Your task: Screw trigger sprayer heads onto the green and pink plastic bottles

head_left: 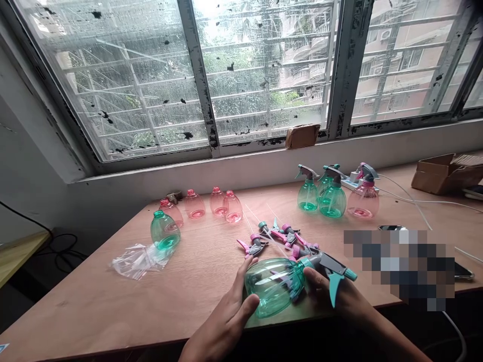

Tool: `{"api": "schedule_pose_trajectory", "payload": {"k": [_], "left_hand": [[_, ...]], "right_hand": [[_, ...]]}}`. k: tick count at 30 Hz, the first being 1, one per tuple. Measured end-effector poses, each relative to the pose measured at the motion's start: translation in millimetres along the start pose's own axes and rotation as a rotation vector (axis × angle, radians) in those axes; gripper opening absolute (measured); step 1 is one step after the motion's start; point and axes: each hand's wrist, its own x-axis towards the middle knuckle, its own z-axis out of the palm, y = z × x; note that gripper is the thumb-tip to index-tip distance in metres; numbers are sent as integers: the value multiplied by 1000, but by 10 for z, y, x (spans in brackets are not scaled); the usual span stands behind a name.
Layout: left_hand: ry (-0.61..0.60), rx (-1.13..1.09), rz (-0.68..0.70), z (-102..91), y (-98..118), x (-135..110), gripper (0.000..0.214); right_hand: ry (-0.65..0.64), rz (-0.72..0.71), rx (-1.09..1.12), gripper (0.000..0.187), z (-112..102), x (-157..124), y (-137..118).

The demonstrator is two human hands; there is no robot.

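At left on the worktop (94, 306), a crumpled clear bag (132, 262), with a green bottle (166, 234) upright at its far right edge (partly on the plastic or just beside it, hard to tell). Behind and to the right, four pink bottles (195, 206), upright and open at the neck, the two rightmost overlapping in view. Next, at the near edge, left grip (234, 307) curled round the base end of the held bottle (274, 287), clear green and tipped on its side, neck to the right. Just beyond, a loose pile of spray heads (256, 245), mostly pink and gray with some teal (a few visible through the green wall). At the neck, right grip (349, 297), clasping just below the fitted head (332, 262), gray with a teal trigger pointing down. Farther back, three green sprayers (332, 202) and one pink sprayer (363, 200), all upright, near a white power strip (354, 178). At far right, an open cardboard box (433, 176).
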Motion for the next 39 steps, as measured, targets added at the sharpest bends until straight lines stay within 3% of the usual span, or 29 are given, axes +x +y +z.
{"api": "schedule_pose_trajectory", "payload": {"k": [2, 5, 8, 15, 21, 27, 33, 36, 39], "left_hand": [[9, 1, -13, 8, -5, 7, 82], [28, 66, 24, 47, -40, 26, 115], [18, 119, 31, 64, -51, 27, 128], [-29, -18, 9, -2, 15, -19, 76], [10, -39, 45, 13, -38, 2, 110], [-52, -25, 43, 2, -16, -8, 87], [70, 185, 111, 99, -148, 11, 110], [54, 127, 88, 80, -120, 12, 115], [48, -4, 63, 33, -60, 9, 91]], "right_hand": [[4, 2, 0, 58, -3, 1, 4], [5, -25, -28, 59, -6, -4, 2], [-7, -51, -48, 58, -5, -10, -5], [17, -9, -42, 60, 11, -21, -23], [-12, -34, -69, 60, 6, -26, -50], [7, 10, -33, 60, 11, -31, -38], [16, -43, -12, 56, -10, 21, 49], [-37, -76, -20, 57, -24, 54, 102], [-62, -76, -34, 61, -28, 64, 120]]}}
